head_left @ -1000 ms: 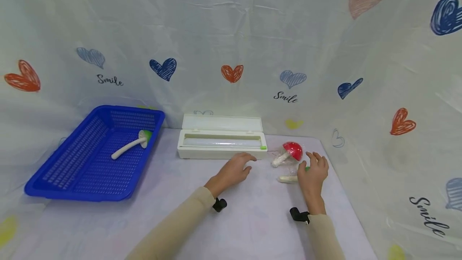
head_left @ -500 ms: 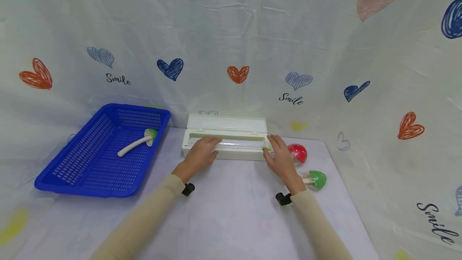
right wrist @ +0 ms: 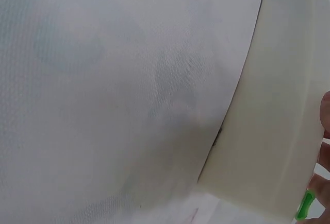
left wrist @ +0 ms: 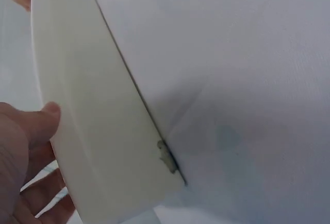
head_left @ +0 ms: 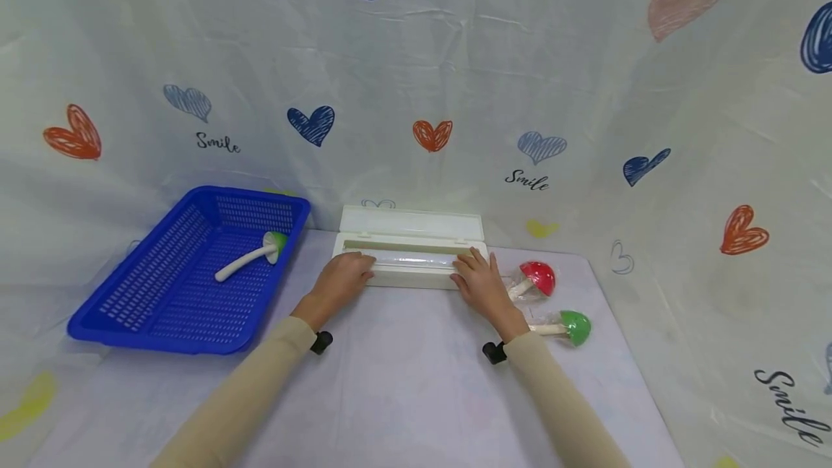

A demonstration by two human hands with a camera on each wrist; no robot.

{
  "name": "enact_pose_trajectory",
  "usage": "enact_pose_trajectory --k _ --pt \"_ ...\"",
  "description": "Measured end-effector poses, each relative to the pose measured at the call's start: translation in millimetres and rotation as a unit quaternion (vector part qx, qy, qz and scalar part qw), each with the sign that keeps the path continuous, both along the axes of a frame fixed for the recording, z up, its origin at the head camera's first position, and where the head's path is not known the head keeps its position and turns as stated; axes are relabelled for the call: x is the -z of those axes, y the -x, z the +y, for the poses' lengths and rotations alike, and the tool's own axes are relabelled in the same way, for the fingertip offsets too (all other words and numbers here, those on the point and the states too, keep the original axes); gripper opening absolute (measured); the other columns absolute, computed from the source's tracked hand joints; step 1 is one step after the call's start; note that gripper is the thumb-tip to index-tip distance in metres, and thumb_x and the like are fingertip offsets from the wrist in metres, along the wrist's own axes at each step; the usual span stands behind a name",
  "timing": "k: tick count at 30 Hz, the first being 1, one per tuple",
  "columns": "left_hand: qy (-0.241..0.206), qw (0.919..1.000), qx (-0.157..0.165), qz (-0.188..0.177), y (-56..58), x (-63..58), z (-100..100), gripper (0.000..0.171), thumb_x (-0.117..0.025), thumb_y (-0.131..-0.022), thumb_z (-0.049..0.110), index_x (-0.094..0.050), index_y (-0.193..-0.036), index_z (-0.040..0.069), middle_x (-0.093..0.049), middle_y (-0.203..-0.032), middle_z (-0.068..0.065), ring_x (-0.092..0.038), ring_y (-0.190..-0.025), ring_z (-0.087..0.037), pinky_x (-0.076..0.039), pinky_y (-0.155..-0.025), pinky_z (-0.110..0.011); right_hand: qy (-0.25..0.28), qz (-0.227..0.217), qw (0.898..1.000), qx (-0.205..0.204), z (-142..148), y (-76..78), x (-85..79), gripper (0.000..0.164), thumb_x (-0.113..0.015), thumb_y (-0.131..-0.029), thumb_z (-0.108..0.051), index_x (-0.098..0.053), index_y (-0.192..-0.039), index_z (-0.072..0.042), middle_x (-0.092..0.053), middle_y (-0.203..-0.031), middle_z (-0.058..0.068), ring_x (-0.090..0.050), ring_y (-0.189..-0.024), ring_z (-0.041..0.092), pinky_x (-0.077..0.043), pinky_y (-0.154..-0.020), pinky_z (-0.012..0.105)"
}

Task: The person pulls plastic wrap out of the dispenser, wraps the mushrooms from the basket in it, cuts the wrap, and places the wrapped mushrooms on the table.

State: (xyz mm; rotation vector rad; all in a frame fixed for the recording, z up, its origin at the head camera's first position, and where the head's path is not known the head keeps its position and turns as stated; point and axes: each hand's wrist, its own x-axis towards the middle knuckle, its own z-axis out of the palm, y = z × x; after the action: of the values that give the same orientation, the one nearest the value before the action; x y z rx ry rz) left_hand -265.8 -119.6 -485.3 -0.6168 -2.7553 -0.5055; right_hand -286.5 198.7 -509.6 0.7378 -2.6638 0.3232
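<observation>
A long white box (head_left: 412, 279) sits at the back of the table (head_left: 403, 403), near the wall sheet (head_left: 468, 78); its lid (head_left: 411, 223) stands raised behind it, and a roll (head_left: 416, 259) of what looks like clear film lies inside; the left hand (head_left: 336, 284) holds the box's front edge near the left end, thumb on the outer face and fingers bent beyond the rim; the right hand (head_left: 484, 289) lies at the right end, thumb at the same edge and fingertips over the opening, though I cannot tell whether it pinches film, rim or neither; a green tab (right wrist: 305, 205) shows by its fingers.

The box should be light and stiff, probably smooth plastic, so it may slide when tugged; the front edge near both ends looks the surest hold; the film is likely thin, soft and clingy, easily creased or torn, and best taken at two spread points.

To the right lie a red mushroom (head_left: 539, 278) and a green mushroom (head_left: 575, 327), both in clear wrapping; another green-capped mushroom (head_left: 245, 263) lies in the blue basket (head_left: 188, 344) at left.
</observation>
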Motion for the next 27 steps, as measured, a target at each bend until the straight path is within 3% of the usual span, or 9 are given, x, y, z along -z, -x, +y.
enact_pose_trajectory --k 4,10,14,18,23,27 --pt "-0.028 0.9996 0.001 -0.008 3.5 0.2 -3 0.021 -0.078 -0.088 0.004 -0.078 -0.109 0.005 -0.079 -0.107 -0.011 -0.073 -0.103 -0.032 -0.059 -0.09 -0.046 0.014 -0.025 0.999 0.016 -1 1.7 -0.6 0.026 -0.068 -0.1 -0.023 -0.073 -0.118 -0.006 -0.068 -0.133 0.016 -0.05 -0.14 0.044 -0.027 -0.115 0.074" --pt "-0.048 0.9982 0.007 -0.035 9.7 -6.1 -8 0.026 -0.077 -0.089 0.004 -0.077 -0.114 0.003 -0.078 -0.112 -0.013 -0.072 -0.107 -0.033 -0.058 -0.093 -0.046 0.062 -0.023 0.998 0.001 -2 5.7 -4.8 0.017 -0.072 -0.095 -0.018 -0.076 -0.105 -0.004 -0.072 -0.118 0.015 -0.058 -0.128 0.045 -0.037 -0.108 0.073" --pt "-0.062 0.9975 0.015 -0.029 13.5 -8.2 -12 0.021 -0.071 -0.092 -0.003 -0.078 -0.111 0.002 -0.078 -0.109 -0.014 -0.072 -0.106 -0.033 -0.058 -0.093 -0.045 0.089 -0.018 0.996 -0.028 -3 10.9 -8.1 0.012 -0.078 -0.089 -0.011 -0.078 -0.097 -0.002 -0.074 -0.104 0.013 -0.067 -0.108 0.037 -0.052 -0.097 0.057" --pt "-0.07 0.9973 0.018 -0.007 16.6 -7.7 -12 0.019 -0.068 -0.094 -0.004 -0.077 -0.109 0.001 -0.077 -0.111 -0.016 -0.072 -0.108 -0.035 -0.057 -0.096 -0.046 0.092 -0.034 0.995 -0.025 -5 15.7 -12.0 0.009 -0.079 -0.088 -0.01 -0.08 -0.093 -0.003 -0.075 -0.094 0.01 -0.069 -0.095 0.029 -0.057 -0.089 0.043" --pt "-0.07 0.9972 0.026 0.006 18.1 -6.7 -9 0.021 -0.07 -0.093 -0.005 -0.076 -0.112 -0.002 -0.076 -0.112 -0.018 -0.071 -0.108 -0.036 -0.058 -0.095 -0.045 0.095 -0.036 0.995 0.0 -7 16.2 -15.3 0.006 -0.074 -0.092 -0.007 -0.079 -0.092 -0.003 -0.076 -0.093 0.011 -0.071 -0.094 0.03 -0.058 -0.089 0.043" --pt "-0.078 0.9968 0.012 0.005 16.2 -5.8 -8 0.026 -0.075 -0.089 -0.005 -0.074 -0.115 -0.003 -0.071 -0.105 -0.017 -0.069 -0.095 -0.03 -0.06 -0.082 -0.038 0.1 -0.025 0.995 0.014 -10 15.6 -14.7 0.01 -0.069 -0.097 -0.007 -0.074 -0.096 0.001 -0.076 -0.095 0.015 -0.071 -0.095 0.033 -0.057 -0.092 0.046"
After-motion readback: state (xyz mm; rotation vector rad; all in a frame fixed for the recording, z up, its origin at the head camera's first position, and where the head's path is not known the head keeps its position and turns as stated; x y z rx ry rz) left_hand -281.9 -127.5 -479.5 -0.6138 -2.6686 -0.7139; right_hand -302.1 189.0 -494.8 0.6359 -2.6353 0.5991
